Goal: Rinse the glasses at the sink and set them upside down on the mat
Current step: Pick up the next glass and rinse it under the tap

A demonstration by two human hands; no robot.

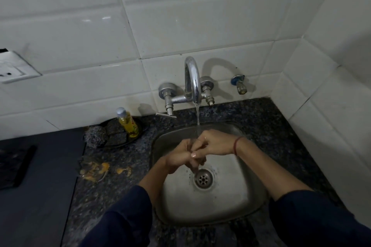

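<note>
Speckled granite counter, steel sink, white tiles

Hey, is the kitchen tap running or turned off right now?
Running. A stream of water falls from the tap spout onto the left hand and right hand, held together over the steel sink.

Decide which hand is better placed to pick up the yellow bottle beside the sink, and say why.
Left, probably. The yellow bottle stands on the counter left of the sink, nearer the left hand; the right hand would have to reach across it.
</note>
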